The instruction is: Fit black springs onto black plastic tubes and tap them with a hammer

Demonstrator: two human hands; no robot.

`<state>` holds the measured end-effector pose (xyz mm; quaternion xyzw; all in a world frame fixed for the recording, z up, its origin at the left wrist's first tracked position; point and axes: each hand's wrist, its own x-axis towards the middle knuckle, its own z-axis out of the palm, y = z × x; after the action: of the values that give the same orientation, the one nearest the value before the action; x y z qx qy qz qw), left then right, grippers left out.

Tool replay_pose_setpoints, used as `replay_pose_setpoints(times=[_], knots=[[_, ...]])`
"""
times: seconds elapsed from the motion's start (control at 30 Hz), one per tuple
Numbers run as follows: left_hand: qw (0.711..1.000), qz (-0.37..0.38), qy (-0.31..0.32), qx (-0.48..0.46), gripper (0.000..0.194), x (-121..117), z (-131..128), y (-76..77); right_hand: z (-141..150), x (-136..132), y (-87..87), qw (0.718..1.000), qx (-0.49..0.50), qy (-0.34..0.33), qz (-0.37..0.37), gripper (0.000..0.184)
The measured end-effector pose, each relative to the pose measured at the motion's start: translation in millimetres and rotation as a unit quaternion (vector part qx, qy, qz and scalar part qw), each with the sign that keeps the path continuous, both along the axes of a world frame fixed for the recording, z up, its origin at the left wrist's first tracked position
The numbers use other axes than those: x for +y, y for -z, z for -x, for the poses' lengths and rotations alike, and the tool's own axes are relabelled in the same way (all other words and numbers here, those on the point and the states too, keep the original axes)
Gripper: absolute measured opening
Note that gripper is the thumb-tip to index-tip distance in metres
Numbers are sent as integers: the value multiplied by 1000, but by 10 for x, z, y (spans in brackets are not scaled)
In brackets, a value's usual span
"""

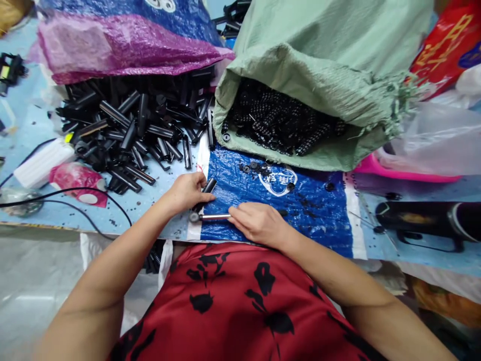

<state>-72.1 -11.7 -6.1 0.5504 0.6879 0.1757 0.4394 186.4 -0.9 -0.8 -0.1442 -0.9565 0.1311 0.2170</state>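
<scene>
Pinching a short, glossy black tube [209,187] in the left hand [187,191], I am working remotely with a narrow grip, its thumb and fingertips closing on the tube. My right hand [259,221] is holding a slim, silvery metal rod [216,217]; its round, dark end [194,217] is lying just on the body side of the tube. I am seeing no clear contact between the two.

The tube could be rolling out of that pinch if the rod were pushing on it off-centre, since only the fingertips are bracing it. The rod could also be skidding on the creased, shiny blue plastic sheet [240,193] and jabbing the left fingers.

Beyond the right hand, a pale green woven sack [334,82] is lying open, holding a heap of small black ridged parts [278,118]; loose black discs [253,165] are sitting outside its mouth. Beyond the left hand, a magenta-and-blue plastic bag [112,47] is resting beside many black tubes [130,133]. Far right of the grip, a bright pink container [424,175] is sitting under clear plastic; its contents I cannot tell.
</scene>
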Motion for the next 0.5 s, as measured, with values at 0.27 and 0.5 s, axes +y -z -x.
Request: replay_pose_setpoints(times=[0.27,0.5], knots=[[965,88,232,81,19,-782,633,-688,-373,163,156,996,74,45,30,19],[874,-42,147,461,28,-953,920,-698,-227,168,223,998,0,65,24,19]])
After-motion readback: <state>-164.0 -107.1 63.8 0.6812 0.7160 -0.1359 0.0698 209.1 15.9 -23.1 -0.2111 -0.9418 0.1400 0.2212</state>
